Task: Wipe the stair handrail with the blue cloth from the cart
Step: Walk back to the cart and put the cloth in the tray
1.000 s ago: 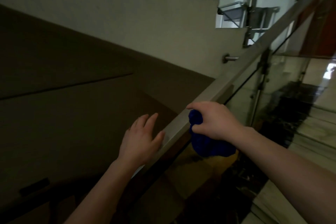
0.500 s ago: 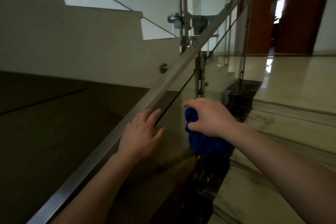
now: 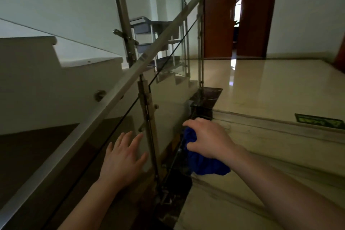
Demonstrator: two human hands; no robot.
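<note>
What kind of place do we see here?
Likely a stairwell landing in a public or office building: a metal handrail over glass panels, steps going up, a polished floor before tall wooden doors.

The blue cloth (image 3: 203, 166) is a deep-blue, crumpled bunch. The curled fingers of the right hand (image 3: 209, 140) grip its upper part, and most of it hangs in loose folds below the palm. It touches nothing else. The handrail (image 3: 115, 97) is a flat, silver-grey metal bar that slants from lower left to upper right. It passes up and to the left of the spread fingertips of the left hand (image 3: 122, 160), apart from them, and farther left of the fingers holding the cloth. The grey, shelved cart (image 3: 147, 26) stands far beyond both sets of fingers, behind the rail.
</note>
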